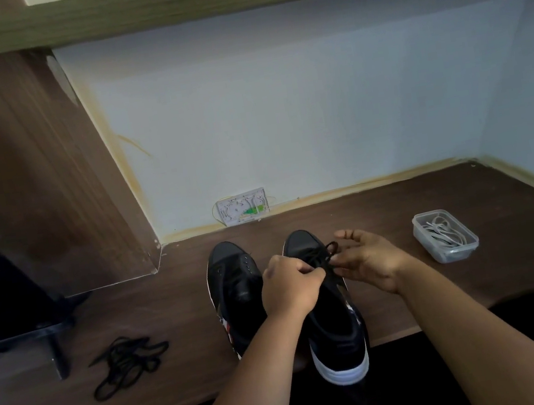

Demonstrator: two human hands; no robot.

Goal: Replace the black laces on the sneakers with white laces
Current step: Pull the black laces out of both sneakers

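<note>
Halfway point on the lace swap, I'd say. The left black canvas sneaker (233,276) already looks bare, eyelets showing and no lace that I can make out, and a loose tangle of black lace (126,362) lies well off to the left on the dark brown wooden surface (467,207). So now I'm on the right black sneaker with the white sole (334,327), which sits just beside the first one with its heel hanging over the front edge.

My left hand (290,287) is curled tight, pinching the black lace on this shoe (325,256) right above the eyelets. My right hand (367,260) has thumb and forefinger on the same lace from the other side, the other fingers spread loose. A loop of it pokes up toward the toe. Looks to me like I'm working the bow or the top crossing loose, though the lace against black canvas is hard to read.

Next I reckon it wants slack pulled through row by row, one side at a time, with one hand keeping the shoe from tipping off the edge. Yanking would probably just jam it.

The flat white laces (443,233) sit waiting in a small clear plastic tub (453,254) off to the right, untouched.
</note>
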